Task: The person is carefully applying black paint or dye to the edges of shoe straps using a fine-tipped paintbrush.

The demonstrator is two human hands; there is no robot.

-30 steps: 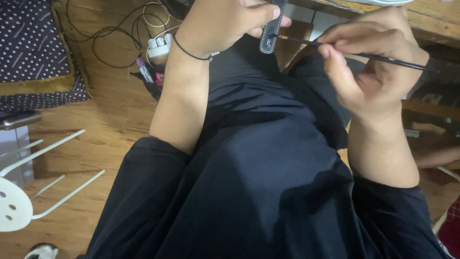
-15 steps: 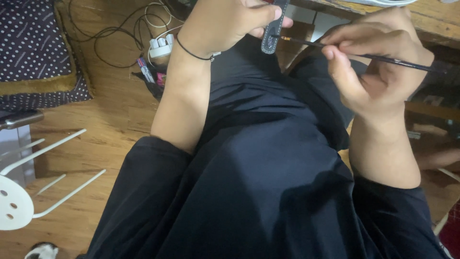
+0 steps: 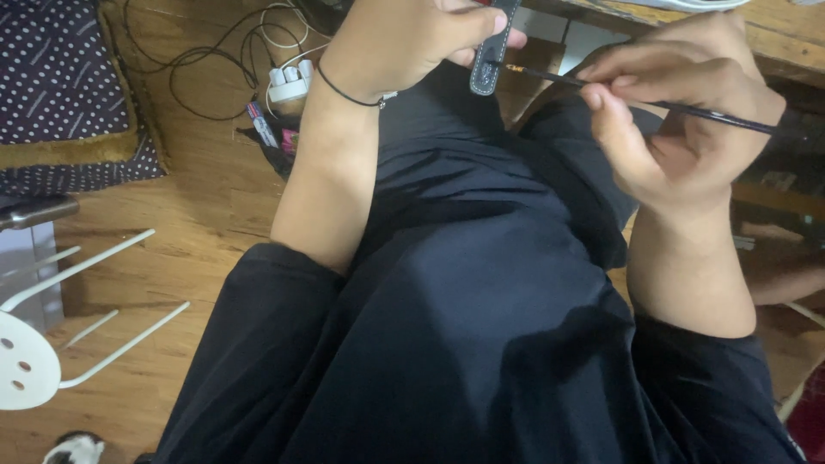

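My left hand pinches a narrow dark leather strap with pale stitching along its edge, held upright near the top of the view. A thin black band circles that wrist. My right hand holds a slim black-handled brush with a gold ferrule. The brush tip touches the strap's lower part. Both hands hover above my lap, which is covered in black clothing.
A wooden table edge runs along the top right. On the wooden floor at left lie a dotted dark cushion, a white power strip with tangled cables, and a white stool.
The strap and both hands have shifted slightly up and right in the view. The brush tip stays against the strap.
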